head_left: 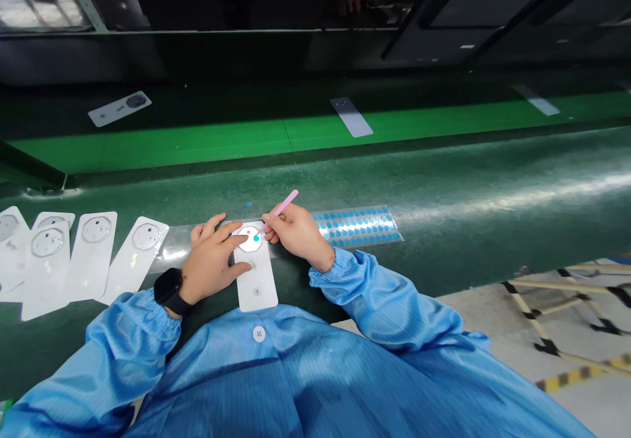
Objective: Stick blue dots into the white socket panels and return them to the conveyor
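On the green conveyor belt [444,227], the left hand [211,260] rests open-fingered on a white card [255,280]. The right hand [296,234] pinches pink tweezers [279,211] (their tips hard to make out).

Place: a factory assembly line is showing here
Belt: a green conveyor belt [197,143] is carrying white printed cards [119,108]
Surface: a long green surface [444,221] is running along the belt
Clothing: the person is wearing a blue smock [296,379]
Floor: black-and-yellow hazard tape [566,379] is marking the concrete floor [493,306]
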The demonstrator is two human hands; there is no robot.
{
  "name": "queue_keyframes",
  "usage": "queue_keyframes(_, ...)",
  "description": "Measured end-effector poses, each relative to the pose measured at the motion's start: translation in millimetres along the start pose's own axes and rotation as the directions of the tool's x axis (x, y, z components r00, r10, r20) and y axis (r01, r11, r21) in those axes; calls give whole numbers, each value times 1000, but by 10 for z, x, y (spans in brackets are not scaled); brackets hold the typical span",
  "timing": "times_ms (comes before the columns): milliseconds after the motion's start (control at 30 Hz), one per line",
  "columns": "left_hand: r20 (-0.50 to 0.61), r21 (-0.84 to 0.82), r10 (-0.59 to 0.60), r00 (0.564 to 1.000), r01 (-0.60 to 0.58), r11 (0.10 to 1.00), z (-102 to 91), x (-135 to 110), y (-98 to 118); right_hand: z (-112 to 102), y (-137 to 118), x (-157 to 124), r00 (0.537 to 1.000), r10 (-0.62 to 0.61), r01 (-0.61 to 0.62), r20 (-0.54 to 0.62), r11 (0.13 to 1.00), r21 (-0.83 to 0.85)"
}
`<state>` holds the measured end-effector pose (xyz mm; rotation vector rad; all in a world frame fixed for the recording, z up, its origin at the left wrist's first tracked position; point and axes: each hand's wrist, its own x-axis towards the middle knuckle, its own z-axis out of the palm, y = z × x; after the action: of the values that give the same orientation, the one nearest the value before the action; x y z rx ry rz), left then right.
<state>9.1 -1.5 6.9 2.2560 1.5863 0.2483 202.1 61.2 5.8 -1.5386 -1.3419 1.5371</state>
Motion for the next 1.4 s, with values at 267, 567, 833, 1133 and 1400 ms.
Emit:
queue_keyframes(267, 7, -8, 3, 1000, -2, 1000, -4, 0, -6, -3, 52, 23, 999, -36, 37, 10, 997, -66)
queue_keyframes(567, 15, 12, 3, 1000, -3, 1000, -6, 1, -3, -13, 68, 6, 997, -78, 76, 0, 980, -184)
queue_keyframes(833, 54, 81, 22, 998, -26, 996, -54, 9, 56, -6, 125, -16, 987, -160, 156, -3, 965, -212)
queue_keyframes(1133, 179, 207, -47, 983, 9, 978, -166, 76, 222, 6, 142, -73, 976, -220, 213, 0, 945, -249)
queue_keyframes(1400, 178, 202, -55, 982, 18, 979, -153, 33, 274, -54, 164, -115, 979, -205, 206, 23, 973, -107)
